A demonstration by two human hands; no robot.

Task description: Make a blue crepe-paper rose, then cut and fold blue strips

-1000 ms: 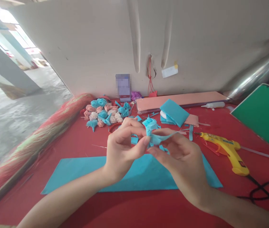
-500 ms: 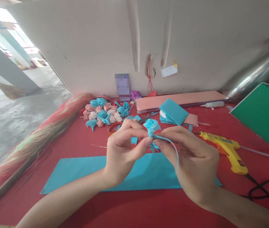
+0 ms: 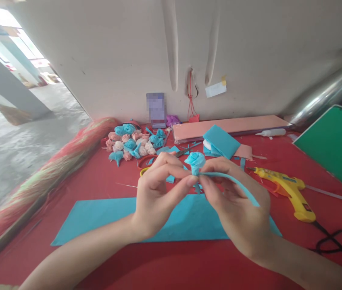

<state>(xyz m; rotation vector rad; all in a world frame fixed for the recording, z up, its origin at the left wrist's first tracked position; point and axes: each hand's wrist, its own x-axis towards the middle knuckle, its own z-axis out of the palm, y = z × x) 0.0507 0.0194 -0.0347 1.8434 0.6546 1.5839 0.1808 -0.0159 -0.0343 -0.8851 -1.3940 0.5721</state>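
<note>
A small blue paper flower [image 3: 195, 160] stands upright between both hands, its bloom above the fingertips and its stem end showing below. My left hand [image 3: 161, 189] pinches the stem between thumb and forefinger. My right hand [image 3: 237, 205] pinches a narrow blue strip [image 3: 237, 180] right beside the stem; the strip's loose part arches over the right fingers. Beneath the hands, a long blue paper sheet [image 3: 104, 219] lies flat on the red table [image 3: 165, 266].
Blue, pink and white paper flowers [image 3: 130, 145] are piled at back left. Scissors [image 3: 183, 152] and blue scraps lie behind the hands. Folded blue paper [image 3: 222, 141] sits at back, a yellow glue gun [image 3: 292, 191] and green board [image 3: 334, 147] at right.
The flower has shifted slightly right and turned, showing its bloom more upright. The strip's loose part now lies across the right fingers instead of hanging down in front. The right hand has moved slightly left.
</note>
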